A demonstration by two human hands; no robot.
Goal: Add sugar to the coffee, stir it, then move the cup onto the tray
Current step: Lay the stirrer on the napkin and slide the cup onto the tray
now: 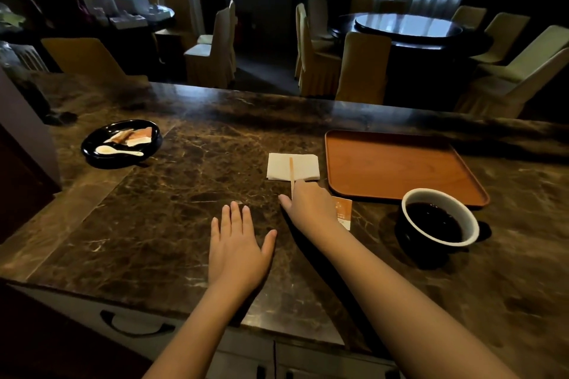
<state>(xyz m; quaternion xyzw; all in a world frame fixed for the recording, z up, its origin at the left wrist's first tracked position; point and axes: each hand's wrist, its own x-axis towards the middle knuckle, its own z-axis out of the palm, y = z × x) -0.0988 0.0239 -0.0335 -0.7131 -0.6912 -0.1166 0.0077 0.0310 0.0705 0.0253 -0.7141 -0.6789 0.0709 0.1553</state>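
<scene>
A dark cup (412, 240) with a white inside, full of black coffee, stands on the marble counter just in front of the orange tray (400, 169). A wooden stir stick (291, 171) lies on a white napkin (304, 164). My right hand (311, 206) rests at the stick's near end, index finger stretched along it and thumb spread to the left. An orange and white sugar packet (345, 212) pokes out from under that hand; whether the curled fingers hold it is hidden. My left hand (237, 243) lies flat on the counter, fingers apart, holding nothing.
A black plate (92, 148) with sachets and a white spoon (117, 151) sits at the far left of the counter. Beyond the counter's far edge (277, 92) are covered chairs and a round dining table (409, 28).
</scene>
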